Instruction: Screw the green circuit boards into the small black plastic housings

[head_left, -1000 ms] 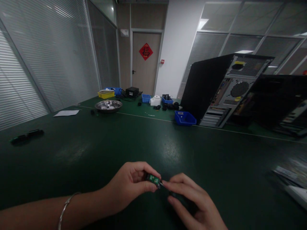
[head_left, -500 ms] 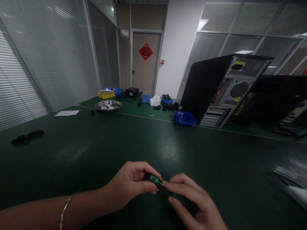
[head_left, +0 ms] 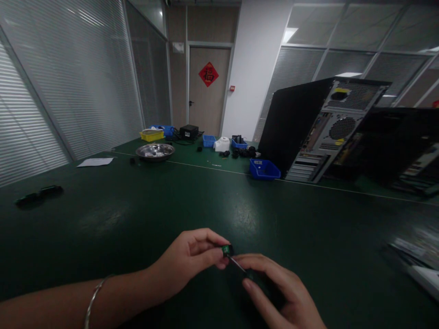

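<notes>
Between the thumb and fingers of my left hand is a small black part with a green circuit board. My right hand, to its right, is closed on a screwdriver with a thin metal shaft and a dark handle. The shaft slants up and left, its tip at the lower edge of the small part. Whether the tip touches the board is too small to tell. My right palm and fingers partly hide the handle.
A metal bowl, a paper sheet and dark parts lie on the left. A blue bin stands by a computer case at the back right. More items sit at the right edge.
The small part has turned in my left fingers, and less of its green board shows. My right fingers have shifted slightly, and more of the screwdriver's shaft is visible.
</notes>
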A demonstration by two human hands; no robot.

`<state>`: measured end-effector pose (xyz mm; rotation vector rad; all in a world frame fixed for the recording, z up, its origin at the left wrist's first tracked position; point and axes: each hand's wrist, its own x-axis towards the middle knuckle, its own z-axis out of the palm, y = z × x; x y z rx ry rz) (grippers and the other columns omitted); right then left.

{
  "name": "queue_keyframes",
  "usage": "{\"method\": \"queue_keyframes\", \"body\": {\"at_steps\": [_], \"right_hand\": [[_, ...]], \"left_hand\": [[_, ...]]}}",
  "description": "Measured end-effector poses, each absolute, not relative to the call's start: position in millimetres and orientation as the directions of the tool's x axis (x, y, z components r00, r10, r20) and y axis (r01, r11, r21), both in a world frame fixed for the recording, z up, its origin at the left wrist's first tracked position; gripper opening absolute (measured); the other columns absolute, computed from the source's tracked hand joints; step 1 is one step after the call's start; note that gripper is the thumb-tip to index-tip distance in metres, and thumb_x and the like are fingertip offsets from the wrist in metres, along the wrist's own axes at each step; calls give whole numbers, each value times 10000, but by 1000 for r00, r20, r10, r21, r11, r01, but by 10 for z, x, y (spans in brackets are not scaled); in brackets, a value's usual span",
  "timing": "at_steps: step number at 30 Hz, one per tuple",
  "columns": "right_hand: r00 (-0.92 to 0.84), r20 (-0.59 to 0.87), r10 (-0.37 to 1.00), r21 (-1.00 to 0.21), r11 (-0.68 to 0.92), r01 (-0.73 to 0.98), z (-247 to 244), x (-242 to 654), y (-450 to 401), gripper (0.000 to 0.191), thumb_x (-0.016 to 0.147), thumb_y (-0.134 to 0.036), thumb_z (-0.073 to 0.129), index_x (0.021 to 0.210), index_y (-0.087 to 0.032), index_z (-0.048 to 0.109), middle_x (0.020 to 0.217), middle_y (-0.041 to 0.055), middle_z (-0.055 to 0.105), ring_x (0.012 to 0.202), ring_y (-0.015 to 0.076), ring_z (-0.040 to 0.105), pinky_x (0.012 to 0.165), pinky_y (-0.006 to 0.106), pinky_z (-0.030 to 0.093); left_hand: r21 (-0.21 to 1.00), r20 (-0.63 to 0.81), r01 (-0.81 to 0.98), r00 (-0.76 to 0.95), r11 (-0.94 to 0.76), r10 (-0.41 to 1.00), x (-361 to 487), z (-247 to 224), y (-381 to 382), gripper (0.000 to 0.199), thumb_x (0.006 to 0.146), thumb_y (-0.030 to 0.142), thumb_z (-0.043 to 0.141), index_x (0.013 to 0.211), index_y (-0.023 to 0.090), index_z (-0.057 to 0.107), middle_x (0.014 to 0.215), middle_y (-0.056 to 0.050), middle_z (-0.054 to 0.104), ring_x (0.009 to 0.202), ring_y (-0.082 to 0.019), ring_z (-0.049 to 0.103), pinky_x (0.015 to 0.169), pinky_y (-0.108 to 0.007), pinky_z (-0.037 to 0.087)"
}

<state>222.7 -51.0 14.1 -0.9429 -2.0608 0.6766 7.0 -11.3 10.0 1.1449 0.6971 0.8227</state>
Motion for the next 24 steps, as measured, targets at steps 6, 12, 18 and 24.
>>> {"method": "queue_keyframes", "body": {"at_steps": [6,12,18,24], "right_hand": [[-444,419,792,-695,594,404,126,2231,-513,307,859,-92,590,1119,-249,634,1115,31,727,1014,132,692,896,154,526],[-457,443,771,-702,615,358,137,2220,-508,376,824,-59,619,1133,-273,640,1104,12,736,1011,129,698,886,143,527],[-488,447,750,-707,630,321,158,2202,-521,430,809,-28,619,1144,-296,637,1070,8,739,991,147,704,866,176,547],[-420,476,773,-697,623,356,174,2214,-498,356,837,-35,571,1100,-263,647,1058,51,691,996,181,671,852,240,553]], "left_hand": [[965,-55,-190,533,183,845,51,80,-105,244,782,220,728,974,117,619,881,-53,686,812,-156,657,774,-294,473],[952,-86,-170,649,254,756,53,18,-121,513,742,104,737,1205,159,523,977,-59,691,890,-170,667,830,-324,469],[984,-112,-28,676,177,729,36,67,-123,341,743,115,722,1077,144,658,1040,-68,699,969,-185,634,889,-332,441],[966,-56,-170,599,195,799,64,74,-97,206,725,64,715,916,117,660,844,-23,681,754,-117,617,736,-262,462]]}}
